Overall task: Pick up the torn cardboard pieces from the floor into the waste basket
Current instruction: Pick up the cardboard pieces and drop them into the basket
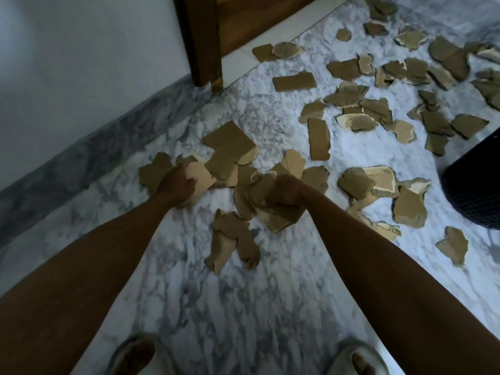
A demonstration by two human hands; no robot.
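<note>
Right hand: fingers curled tight round a bunch of torn cardboard, several pieces stacked, lower edges hanging free below the fist. Left hand: fingers bent down over a pale piece at the edge of the near pile, apparently closing on it, piece seemingly not yet clear of the floor.

Likely trouble: loose lower pieces slipping out of the right-hand bunch on the way across, the hold being only at the upper edge. Same risk if more gets stuffed into an already full fist. On the left, overlapping scraps beside the gripped one dragged along or flicked aside, scattering further over the marble floor. Flat pieces on smooth stone hard to lift by the edge; fingertips sliding off quite possible. Slippers near the scraps by the feet, so a step onto a piece and a skid not ruled out.

Waste basket: dark, mesh-sided, at the right edge, well apart from both hands, only partly in frame. Contents not visible, mouth out of view. Most of the cardboard spread toward the wooden door and beyond, much of it lying between pile and basket.
</note>
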